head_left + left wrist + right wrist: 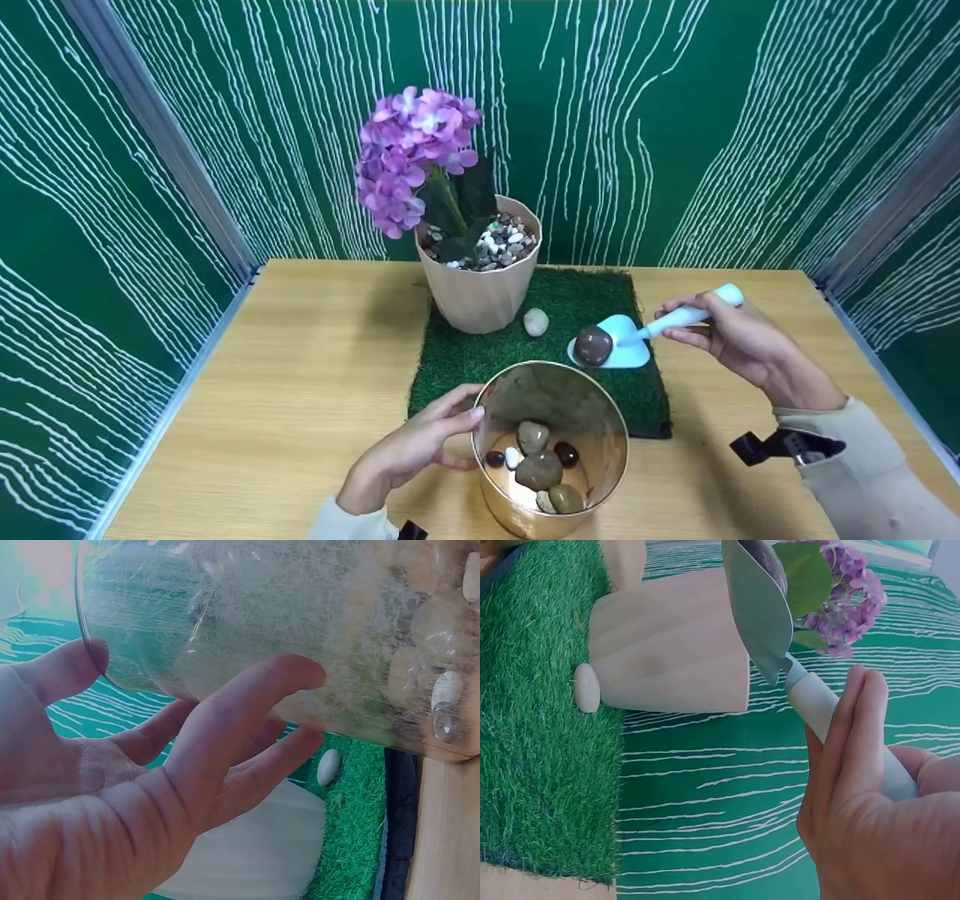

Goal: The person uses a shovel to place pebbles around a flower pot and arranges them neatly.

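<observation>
My right hand (739,341) grips the pale handle of a small light-blue trowel (634,354). A glossy dark brown stone (593,346) rests on its blade, above the artificial grass mat (465,375). My left hand (420,435) holds the near-left side of a clear amber container (551,375), with fingertips and thumb spread along its wall and rim. Several stones lie inside on its bottom, among them a large brown stone (538,470), a small white stone (512,457) and a dark red stone (566,454). In the right wrist view the trowel (761,615) shows from its underside.
A cream pot (480,296) filled with small pebbles stands on the mat's back left corner, holding purple flowers (420,154). One pale stone (535,322) lies on the mat beside it. Green panels with white lines (585,150) enclose the wooden table (300,360).
</observation>
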`<action>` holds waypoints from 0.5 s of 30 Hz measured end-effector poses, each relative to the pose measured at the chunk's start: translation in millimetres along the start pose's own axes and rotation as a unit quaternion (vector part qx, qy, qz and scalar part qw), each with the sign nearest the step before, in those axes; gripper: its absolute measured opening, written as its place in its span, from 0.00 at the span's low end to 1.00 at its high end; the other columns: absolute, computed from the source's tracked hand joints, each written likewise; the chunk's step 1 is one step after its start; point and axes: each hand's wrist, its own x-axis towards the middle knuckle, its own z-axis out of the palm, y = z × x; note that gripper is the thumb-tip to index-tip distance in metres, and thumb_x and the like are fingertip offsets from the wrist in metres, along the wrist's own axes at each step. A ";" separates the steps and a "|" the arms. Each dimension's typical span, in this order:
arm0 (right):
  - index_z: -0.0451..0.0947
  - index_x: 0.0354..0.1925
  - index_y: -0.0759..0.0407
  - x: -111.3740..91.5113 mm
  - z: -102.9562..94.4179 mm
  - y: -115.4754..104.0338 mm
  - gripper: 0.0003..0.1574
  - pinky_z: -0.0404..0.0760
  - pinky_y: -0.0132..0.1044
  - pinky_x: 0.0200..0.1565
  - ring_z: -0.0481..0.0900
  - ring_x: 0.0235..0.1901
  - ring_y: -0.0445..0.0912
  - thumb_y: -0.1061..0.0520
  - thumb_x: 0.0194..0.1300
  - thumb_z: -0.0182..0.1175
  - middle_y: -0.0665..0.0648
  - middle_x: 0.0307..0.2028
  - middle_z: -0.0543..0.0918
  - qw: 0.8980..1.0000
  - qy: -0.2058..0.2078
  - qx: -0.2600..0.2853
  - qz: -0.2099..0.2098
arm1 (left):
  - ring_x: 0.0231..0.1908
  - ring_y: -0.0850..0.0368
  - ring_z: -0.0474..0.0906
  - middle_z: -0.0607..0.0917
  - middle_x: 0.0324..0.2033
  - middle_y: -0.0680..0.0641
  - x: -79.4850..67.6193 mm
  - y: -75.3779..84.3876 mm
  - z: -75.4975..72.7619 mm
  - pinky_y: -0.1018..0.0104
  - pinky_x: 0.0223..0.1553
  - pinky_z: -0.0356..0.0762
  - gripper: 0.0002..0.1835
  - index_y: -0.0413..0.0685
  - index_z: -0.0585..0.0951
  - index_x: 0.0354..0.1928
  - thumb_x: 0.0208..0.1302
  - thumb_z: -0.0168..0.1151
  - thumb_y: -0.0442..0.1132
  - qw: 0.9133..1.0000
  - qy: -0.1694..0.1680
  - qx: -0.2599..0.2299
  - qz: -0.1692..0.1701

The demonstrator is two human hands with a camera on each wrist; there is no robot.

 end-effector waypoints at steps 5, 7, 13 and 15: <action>0.88 0.47 0.64 4.7 -5.8 2.8 0.27 0.87 0.31 0.53 0.91 0.47 0.47 0.59 0.87 0.41 0.59 0.46 0.89 0.999 0.028 0.014 0.009 | 0.71 0.38 0.70 0.72 0.66 0.34 0.2 1.0 0.1 0.41 0.55 0.86 0.26 0.47 0.66 0.76 0.84 0.51 0.48 1.000 0.001 0.001 0.000; 0.88 0.46 0.63 7.7 -7.6 6.0 0.26 0.87 0.31 0.53 0.91 0.47 0.47 0.58 0.87 0.41 0.58 0.45 0.88 0.999 0.042 0.022 0.015 | 0.70 0.38 0.70 0.72 0.66 0.35 0.1 1.0 0.1 0.40 0.56 0.86 0.26 0.47 0.66 0.76 0.84 0.51 0.48 1.000 0.002 0.001 0.000; 0.87 0.44 0.61 22.1 -8.4 28.0 0.26 0.87 0.30 0.52 0.91 0.44 0.45 0.60 0.86 0.41 0.57 0.44 0.86 0.996 0.081 0.023 0.023 | 0.71 0.38 0.71 0.72 0.67 0.33 0.1 -0.1 0.1 0.39 0.56 0.85 0.27 0.46 0.66 0.76 0.83 0.51 0.47 1.000 0.000 0.001 0.003; 0.87 0.44 0.60 28.2 -6.6 37.2 0.25 0.87 0.29 0.52 0.91 0.44 0.44 0.61 0.85 0.41 0.56 0.44 0.85 0.995 0.093 0.015 0.022 | 0.71 0.38 0.71 0.72 0.67 0.33 0.4 -0.2 -0.2 0.40 0.56 0.85 0.27 0.46 0.66 0.77 0.83 0.51 0.47 1.000 -0.001 0.000 0.003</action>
